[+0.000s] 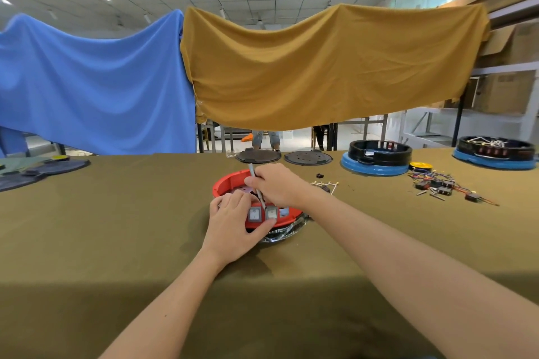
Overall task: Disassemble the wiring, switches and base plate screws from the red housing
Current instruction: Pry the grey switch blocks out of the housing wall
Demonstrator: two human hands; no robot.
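The red housing [226,183] lies on the olive table, a round ring tilted toward me on a black base. Its near face carries rocker switches [254,215], and one slot to their right looks open. My left hand [233,227] grips the housing's near left side, thumb pressed under the switches. My right hand [277,185] is closed around a thin grey tool [253,175], held like a pen, its tip down at the top of the middle switch [271,213]. The housing's inside is mostly hidden by both hands.
Two dark round plates [258,156] [308,157] lie behind the housing. Two black-and-blue housings [376,156] [495,153] stand at the right. Loose wires and switches [443,185] lie right of centre, a small wire bundle [325,186] by my right wrist. Dark covers [38,172] lie far left.
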